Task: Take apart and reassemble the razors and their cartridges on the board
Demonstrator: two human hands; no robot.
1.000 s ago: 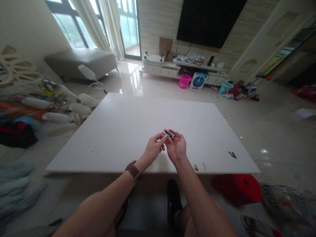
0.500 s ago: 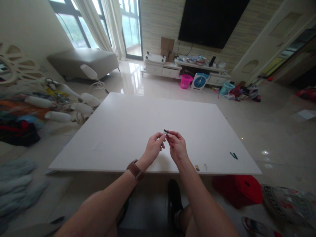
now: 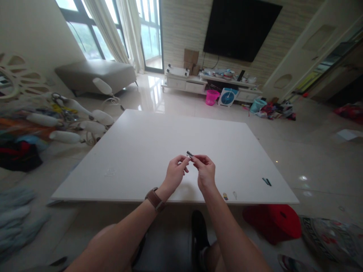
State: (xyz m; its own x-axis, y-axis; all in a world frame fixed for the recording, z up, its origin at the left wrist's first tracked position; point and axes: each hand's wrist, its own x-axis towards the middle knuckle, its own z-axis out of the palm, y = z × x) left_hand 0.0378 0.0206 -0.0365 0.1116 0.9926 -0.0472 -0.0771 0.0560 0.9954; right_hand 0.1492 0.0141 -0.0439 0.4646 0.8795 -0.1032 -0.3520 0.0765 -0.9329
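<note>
Between my two hands, above the white table, is a small dark object with a shiny silver part (image 3: 189, 154); it is too small to name surely. My left hand (image 3: 176, 170) pinches its lower left side between thumb and forefinger. From the other side, my right hand (image 3: 206, 170) closes its thumb and fingertips on it. The fingers hide part of the object. Two thin dark green strips (image 3: 266, 181) lie at the table's right. Near the front edge are a small yellow-and-blue sticker-like piece (image 3: 225, 196) and a pale drop-shaped piece (image 3: 235, 195).
The white tabletop (image 3: 153, 136) spreads out before me, with a clear flat piece (image 3: 110, 172) at its left. A lamp with several white shades (image 3: 66, 136) stands beyond the left edge. A red stool (image 3: 273, 223) sits below the front right edge.
The silver part between my fingertips shows more now, and my hands have shifted slightly against each other. The whole view has tilted up a little.
</note>
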